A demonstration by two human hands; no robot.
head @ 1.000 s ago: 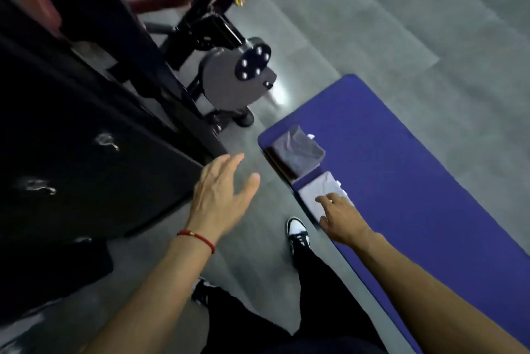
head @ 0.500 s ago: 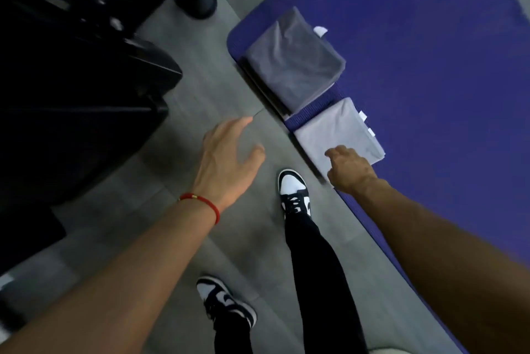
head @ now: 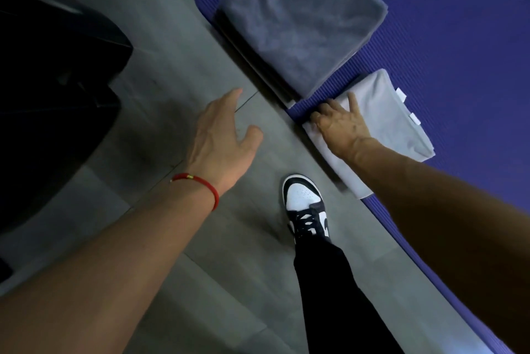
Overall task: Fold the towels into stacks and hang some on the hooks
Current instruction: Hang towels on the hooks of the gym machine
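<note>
Right hand (head: 341, 124) has reached the light towel (head: 387, 124).
Its fingers curl over the towel's edge; left hand (head: 220, 135) hovers, fingers apart.

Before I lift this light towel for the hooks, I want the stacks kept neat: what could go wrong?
The right hand grips only one corner of the light grey towel, so lifting may unfold it. The left hand hovers free, giving no support. The dark grey stack lies close and could be dragged.

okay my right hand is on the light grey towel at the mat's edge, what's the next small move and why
Probably close the right hand on the near edge of the light grey folded towel and lift it. The fingers already curl over that edge, the towel lies folded on the purple mat, and the left hand hovers open, free to help.
</note>
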